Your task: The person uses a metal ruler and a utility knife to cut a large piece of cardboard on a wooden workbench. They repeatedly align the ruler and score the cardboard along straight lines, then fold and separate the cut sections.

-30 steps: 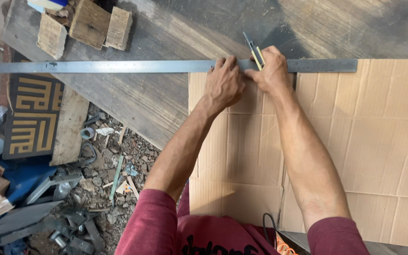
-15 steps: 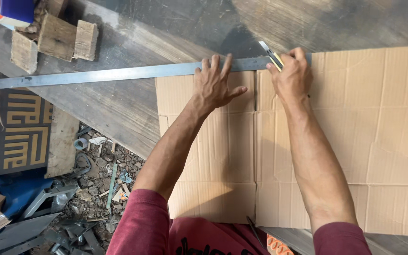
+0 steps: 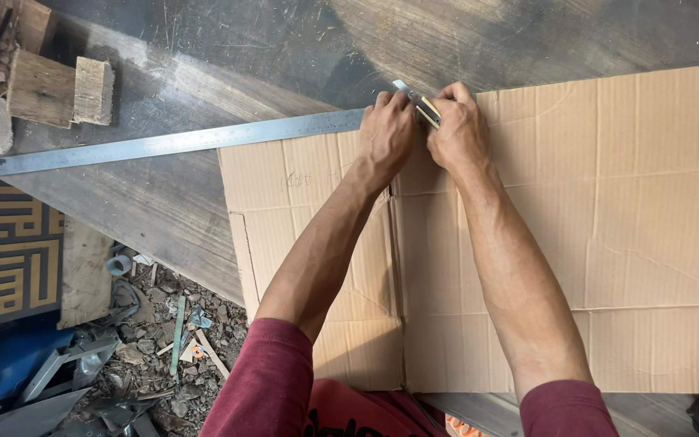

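Your left hand (image 3: 388, 133) presses flat on the metal ruler (image 3: 163, 146), while your right hand (image 3: 459, 129) grips a utility knife (image 3: 418, 103) against the ruler's edge, near the far edge of the cardboard sheet (image 3: 608, 226) on the workbench (image 3: 204, 48). It looks like a cut along the ruler: keep it pinned, blade tight to it.
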